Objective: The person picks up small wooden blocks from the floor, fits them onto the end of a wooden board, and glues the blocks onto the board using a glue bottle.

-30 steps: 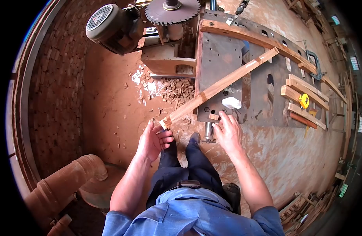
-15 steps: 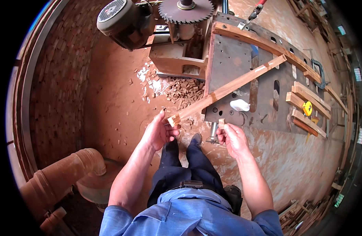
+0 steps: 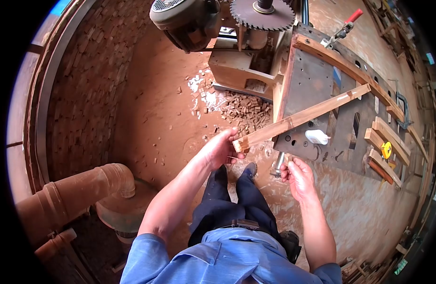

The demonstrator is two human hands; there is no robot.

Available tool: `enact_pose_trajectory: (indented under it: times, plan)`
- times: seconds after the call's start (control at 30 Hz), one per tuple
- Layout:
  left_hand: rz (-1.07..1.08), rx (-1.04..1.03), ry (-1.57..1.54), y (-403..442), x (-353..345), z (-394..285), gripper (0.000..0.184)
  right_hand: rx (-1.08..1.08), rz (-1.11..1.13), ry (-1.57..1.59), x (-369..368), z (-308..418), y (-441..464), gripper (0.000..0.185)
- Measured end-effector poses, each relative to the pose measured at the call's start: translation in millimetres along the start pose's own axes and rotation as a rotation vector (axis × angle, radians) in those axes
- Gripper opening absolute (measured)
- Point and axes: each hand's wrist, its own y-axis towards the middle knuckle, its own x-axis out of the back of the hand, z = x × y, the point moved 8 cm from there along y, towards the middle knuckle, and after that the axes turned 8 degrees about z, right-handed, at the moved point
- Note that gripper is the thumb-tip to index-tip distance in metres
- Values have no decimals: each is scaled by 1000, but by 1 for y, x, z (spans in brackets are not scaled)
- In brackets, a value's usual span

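A long wooden strip (image 3: 293, 121) lies slantwise over the metal table, its near end jutting past the edge. My left hand (image 3: 221, 148) is at that near end, thumb above and fingers curled underneath, seemingly gripping it. Thumb and fingers of my right hand (image 3: 299, 177) are pinched around a small wood block (image 3: 286, 161), mostly hidden by the fingertips. Between the strip and my right hand, a white plastic bottle-like object (image 3: 317, 137) rests on the tabletop.
A toothed circular saw blade (image 3: 263, 15) and a motor (image 3: 184, 21) stand ahead. Offcuts (image 3: 246, 111) litter the floor. On the metal table (image 3: 315, 71) are a wooden fence (image 3: 334, 57), short boards (image 3: 390, 135), a yellow tape measure (image 3: 386, 150) and a clamp (image 3: 404, 111). A duct (image 3: 80, 189) runs at left.
The view has shifted, so the surroundings appear farther right and lower. My left hand and the strip's near end have risen slightly relative to the table. The small block is less visible in my right fingers.
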Motion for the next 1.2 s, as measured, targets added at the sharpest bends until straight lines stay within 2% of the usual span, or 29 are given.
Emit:
enact_pose_trajectory:
  times: [0.17, 0.27, 0.4, 0.5, 0.63, 0.73, 0.87, 1.0, 1.13, 1.2]
  plan:
    - [127, 21, -2, 18, -2, 1, 42, -15, -5, 13, 0, -11, -2, 15]
    - [141, -27, -60, 14, -3, -8, 26, -23, -14, 20, 0, -13, -4, 16]
    - [-59, -178, 158, -2, -4, -41, 16, -15, -24, 27, 3, -16, -6, 16]
    - [-62, -279, 355, -10, -15, -66, 26, -17, -28, 31, 3, -15, -6, 15]
    - [-83, -361, 487, -22, -30, -86, 30, -26, -37, 35, 6, -18, -7, 13]
    - [-189, -562, 646, -31, -34, -96, 32, -21, -33, 42, 7, -17, -8, 14]
    - [-449, -856, 1380, -56, -57, -107, 42, -15, -26, 51, 6, -17, -7, 14]
    - [-470, -1098, 1497, -65, -71, -92, 39, -11, -25, 65, 2, -15, -6, 15]
    - [-508, -1104, 1507, -60, -77, -76, 49, 26, -22, 74, -4, -15, -2, 15]
    - [-494, -1083, 1510, -58, -78, -71, 61, 41, -30, 80, -8, -14, 1, 15]
